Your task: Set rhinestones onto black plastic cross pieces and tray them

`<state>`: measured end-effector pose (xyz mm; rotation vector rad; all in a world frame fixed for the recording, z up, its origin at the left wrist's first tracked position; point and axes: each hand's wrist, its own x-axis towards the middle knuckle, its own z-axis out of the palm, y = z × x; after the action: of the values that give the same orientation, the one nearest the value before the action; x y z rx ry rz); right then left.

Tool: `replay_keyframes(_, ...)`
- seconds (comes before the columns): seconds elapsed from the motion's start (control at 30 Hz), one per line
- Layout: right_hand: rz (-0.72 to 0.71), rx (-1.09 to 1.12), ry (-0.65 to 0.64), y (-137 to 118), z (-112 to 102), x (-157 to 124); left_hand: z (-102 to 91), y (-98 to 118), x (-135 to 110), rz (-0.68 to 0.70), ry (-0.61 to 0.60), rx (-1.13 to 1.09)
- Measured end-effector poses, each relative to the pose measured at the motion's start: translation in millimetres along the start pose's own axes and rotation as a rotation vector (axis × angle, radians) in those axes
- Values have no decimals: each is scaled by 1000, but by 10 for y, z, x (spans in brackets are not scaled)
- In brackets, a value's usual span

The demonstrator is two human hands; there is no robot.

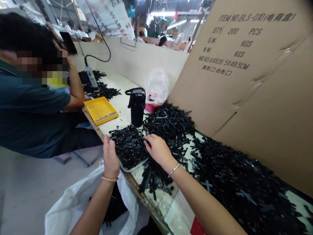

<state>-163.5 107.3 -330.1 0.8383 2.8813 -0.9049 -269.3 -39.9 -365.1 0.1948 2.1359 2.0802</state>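
A shallow light-coloured tray (130,169) at the table edge is heaped with small black strips (129,143) dotted with shiny spots. At its left side stands my left hand (111,160), open, fingers straight and pointing up, palm facing the strips. My right hand (158,148) is on the tray's right side, its fingers curled in against the black strips. Whatever lies between those fingertips is too dark to make out. More loose black strips (168,124) are piled behind and beside my right hand.
A black tumbler in a sleeve (137,109) stands behind the tray, near a yellow tray (101,111). A large cardboard sheet (244,91) walls the right side above another strip heap (232,182). A white sack (73,199) hangs below the edge. A co-worker (31,107) sits at left.
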Motion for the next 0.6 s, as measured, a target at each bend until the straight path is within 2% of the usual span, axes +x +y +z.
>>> replay_keyframes(0.2,1,2,-50,26,14,41,20,-61,-25,19,0,57)
replay_keyframes(0.47,-106,11,-92,47,-62,36,36,-51,-44,39,-12,86)
replay_keyframes(0.6,-69,112,-73,81,-101,54,34,-65,-42,26,-9,35)
